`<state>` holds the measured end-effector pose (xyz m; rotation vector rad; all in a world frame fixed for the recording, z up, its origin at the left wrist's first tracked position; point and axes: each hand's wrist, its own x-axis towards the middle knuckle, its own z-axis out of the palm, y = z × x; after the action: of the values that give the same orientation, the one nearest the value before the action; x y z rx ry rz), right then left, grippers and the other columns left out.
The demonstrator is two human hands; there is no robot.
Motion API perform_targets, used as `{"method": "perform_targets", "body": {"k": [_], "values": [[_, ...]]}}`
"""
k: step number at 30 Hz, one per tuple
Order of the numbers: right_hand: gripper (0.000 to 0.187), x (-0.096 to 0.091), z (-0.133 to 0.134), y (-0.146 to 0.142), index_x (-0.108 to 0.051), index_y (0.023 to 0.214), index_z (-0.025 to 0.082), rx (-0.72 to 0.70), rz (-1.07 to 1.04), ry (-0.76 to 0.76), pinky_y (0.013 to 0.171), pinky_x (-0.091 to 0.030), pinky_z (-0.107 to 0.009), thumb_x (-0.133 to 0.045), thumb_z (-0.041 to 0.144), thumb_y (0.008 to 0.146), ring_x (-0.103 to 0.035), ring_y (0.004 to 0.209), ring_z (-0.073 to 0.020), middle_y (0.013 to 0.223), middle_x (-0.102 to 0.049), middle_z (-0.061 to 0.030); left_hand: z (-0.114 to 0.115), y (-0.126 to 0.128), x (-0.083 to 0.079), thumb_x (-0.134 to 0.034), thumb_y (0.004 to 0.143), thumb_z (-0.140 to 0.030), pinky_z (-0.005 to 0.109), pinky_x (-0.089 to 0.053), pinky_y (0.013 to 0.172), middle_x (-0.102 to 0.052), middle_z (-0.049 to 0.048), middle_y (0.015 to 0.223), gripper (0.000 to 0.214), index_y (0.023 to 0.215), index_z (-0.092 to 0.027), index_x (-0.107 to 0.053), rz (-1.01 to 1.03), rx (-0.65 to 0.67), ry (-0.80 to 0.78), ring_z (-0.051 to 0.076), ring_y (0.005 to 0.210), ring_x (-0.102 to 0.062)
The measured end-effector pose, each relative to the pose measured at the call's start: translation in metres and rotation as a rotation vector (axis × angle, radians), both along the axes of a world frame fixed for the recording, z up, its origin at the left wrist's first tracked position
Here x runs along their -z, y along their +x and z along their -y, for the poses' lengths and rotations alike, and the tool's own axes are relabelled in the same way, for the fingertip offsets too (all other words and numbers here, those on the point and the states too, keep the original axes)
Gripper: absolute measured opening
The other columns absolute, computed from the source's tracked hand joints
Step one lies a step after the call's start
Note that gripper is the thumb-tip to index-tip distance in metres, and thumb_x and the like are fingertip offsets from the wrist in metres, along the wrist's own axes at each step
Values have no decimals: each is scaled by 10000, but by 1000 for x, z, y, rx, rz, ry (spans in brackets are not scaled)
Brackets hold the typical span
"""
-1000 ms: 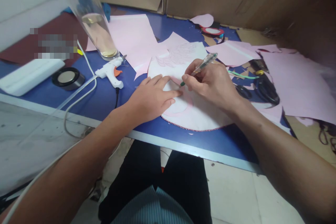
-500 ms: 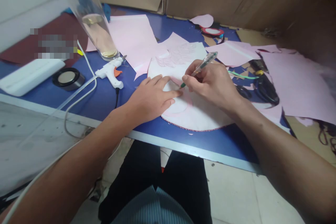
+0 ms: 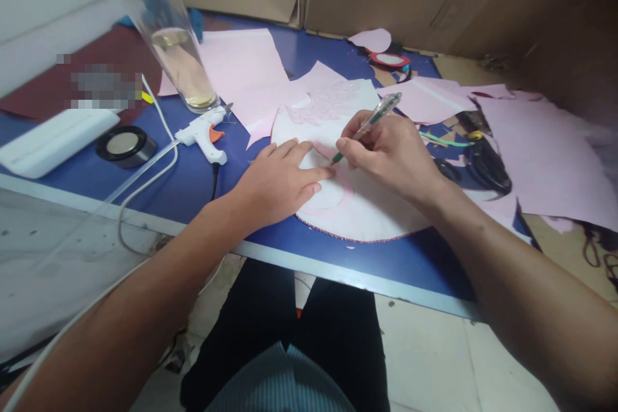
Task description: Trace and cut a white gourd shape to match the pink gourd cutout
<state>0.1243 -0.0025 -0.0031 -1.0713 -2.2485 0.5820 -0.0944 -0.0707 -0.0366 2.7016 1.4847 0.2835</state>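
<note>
One pen (image 3: 378, 114), one cord-edged white panel (image 3: 381, 215), one glue gun (image 3: 205, 135), one tall glass vessel (image 3: 179, 64)

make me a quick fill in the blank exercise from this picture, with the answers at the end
1. The right hand holds a ____.
2. The left hand rests on a round-edged piece that is mostly ____.
3. The trigger of the glue gun is ____.
4. The bare tabletop near the front edge is ____.

Missing words: pen; white; orange; blue.
</note>
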Motion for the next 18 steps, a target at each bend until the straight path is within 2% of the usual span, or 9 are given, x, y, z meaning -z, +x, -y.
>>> {"method": "perform_targets", "body": {"k": [18], "values": [[132, 2, -5, -1, -661, 775, 218, 28, 3, 0, 614, -425, -391, -650, 233, 906, -584, 646, -200, 811, -707, -67, -1, -1, 2, -476, 1074, -329, 611, -418, 1127, -520, 121, 1581, 460, 1501, -386, -636, -10, 11, 16, 390, 1450, -482]]}}
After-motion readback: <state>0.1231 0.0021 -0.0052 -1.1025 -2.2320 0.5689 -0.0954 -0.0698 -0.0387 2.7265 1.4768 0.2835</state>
